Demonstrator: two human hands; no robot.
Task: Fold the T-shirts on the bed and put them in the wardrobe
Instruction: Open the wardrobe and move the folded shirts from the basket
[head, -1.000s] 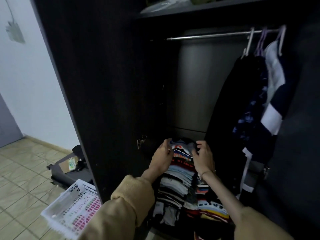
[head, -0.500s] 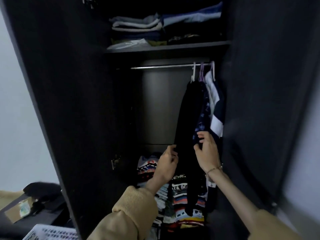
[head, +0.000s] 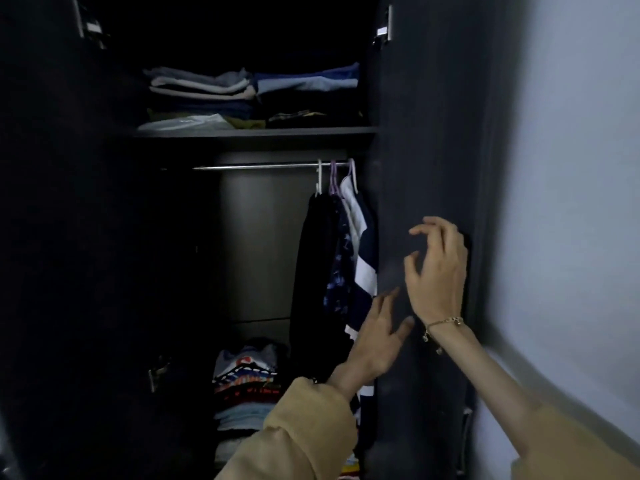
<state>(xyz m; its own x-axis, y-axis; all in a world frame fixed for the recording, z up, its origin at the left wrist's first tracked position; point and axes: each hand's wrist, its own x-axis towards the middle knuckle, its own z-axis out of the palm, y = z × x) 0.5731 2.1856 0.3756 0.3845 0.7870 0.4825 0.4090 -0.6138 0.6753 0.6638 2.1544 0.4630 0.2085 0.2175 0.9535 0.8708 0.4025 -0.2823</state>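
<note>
The right hand is raised with fingers loosely curled, nothing grasped, at the matte dark wardrobe door. The left hand is spread flat, released, against the door's edge, just below the right. Folded T-shirts, striped and patterned, are stacked below and left of the left hand. Hanging garments drape from a metal rail beside it. Folded clothes fill the shelf above.

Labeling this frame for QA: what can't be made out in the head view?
- Bottom of the folded stack: hidden by the left sleeve.
- Hanging clothes: lower ends covered by the left hand.
- Right hand touching the door: cannot tell, blurred.
- Top shelf items: too dark to identify.
</note>
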